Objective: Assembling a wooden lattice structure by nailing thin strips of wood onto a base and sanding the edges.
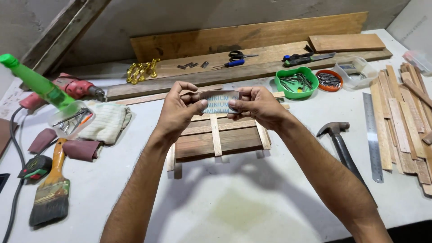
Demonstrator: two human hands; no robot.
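My left hand (177, 110) and my right hand (256, 105) both grip a small folded piece of sandpaper (219, 101), its pale printed back facing me, stretched between the fingertips. Both hands hover just above a small wooden slatted frame (216, 139) made of dark boards with light cross strips, lying on the white table (225, 211).
A hammer (339, 141), a steel ruler (372, 135) and a stack of thin wood strips (405, 121) lie at right. Green (296, 82) and orange (329, 80) bowls of nails sit behind. At left lie a paintbrush (51, 189), cloth (105, 121), red drill (67, 87) and tape measure (36, 166).
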